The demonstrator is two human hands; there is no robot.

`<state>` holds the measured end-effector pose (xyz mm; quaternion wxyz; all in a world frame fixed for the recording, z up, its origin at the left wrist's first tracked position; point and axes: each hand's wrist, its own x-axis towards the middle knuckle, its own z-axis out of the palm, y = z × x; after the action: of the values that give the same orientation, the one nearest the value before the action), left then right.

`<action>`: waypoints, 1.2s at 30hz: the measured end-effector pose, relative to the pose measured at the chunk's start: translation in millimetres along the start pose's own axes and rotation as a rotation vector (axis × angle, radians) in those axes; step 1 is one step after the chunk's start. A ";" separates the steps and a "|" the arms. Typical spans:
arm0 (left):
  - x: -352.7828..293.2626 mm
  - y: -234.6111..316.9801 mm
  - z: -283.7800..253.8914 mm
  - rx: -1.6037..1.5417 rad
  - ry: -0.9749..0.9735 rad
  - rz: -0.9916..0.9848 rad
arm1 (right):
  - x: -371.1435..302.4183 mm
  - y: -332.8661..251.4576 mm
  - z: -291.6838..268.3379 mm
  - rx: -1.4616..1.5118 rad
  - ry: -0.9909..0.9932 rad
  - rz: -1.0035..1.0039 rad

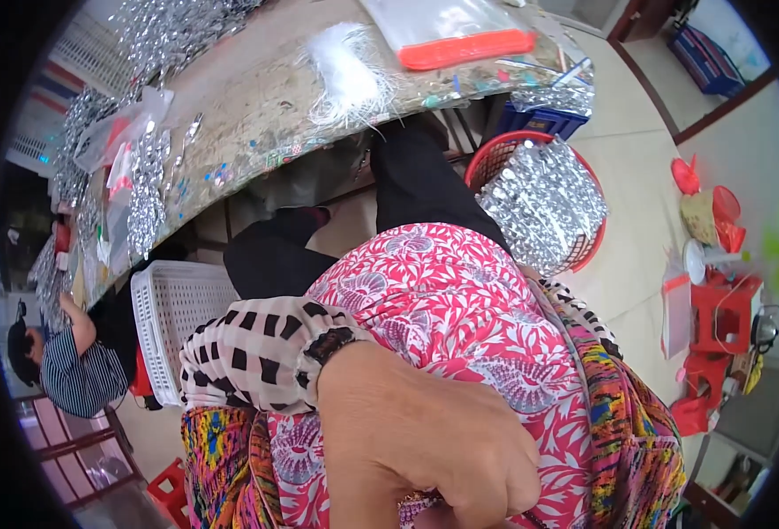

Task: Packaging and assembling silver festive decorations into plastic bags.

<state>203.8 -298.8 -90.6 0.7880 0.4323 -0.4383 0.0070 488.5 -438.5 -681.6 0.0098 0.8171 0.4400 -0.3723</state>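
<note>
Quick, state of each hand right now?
Left hand: closed, curled inward; whether it holds anything is hidden.
Right hand: mostly hidden; state cannot be told.

Bright, diffuse indoor light; sharp glints on silver strips (544, 207); white fibre bundle (345, 70) nearly washed out; deep shadow beneath worktable (239, 101); its edge bowed by fisheye distortion; corners black.

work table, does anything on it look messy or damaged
Yes: the tabletop looks worn and stained, with coloured bits scattered along its near edge. The white bundle of strands looks untidy, loose ends splaying toward that edge.
</note>
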 end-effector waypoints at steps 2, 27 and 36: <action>-0.2 -5.1 12.0 0.096 -0.027 -0.010 | -28.8 7.4 -19.2 0.033 0.055 0.045; -153.5 -29.6 -27.7 0.163 0.214 0.021 | -148.2 119.0 -13.0 0.067 0.170 0.161; -154.6 -17.6 -54.8 0.306 0.287 0.016 | -167.5 149.4 -34.1 0.136 0.267 0.156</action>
<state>153.0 -215.2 -223.5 0.7676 0.5379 -0.3186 0.1412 561.3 -637.6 -600.2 -0.0752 0.8898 0.3466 -0.2872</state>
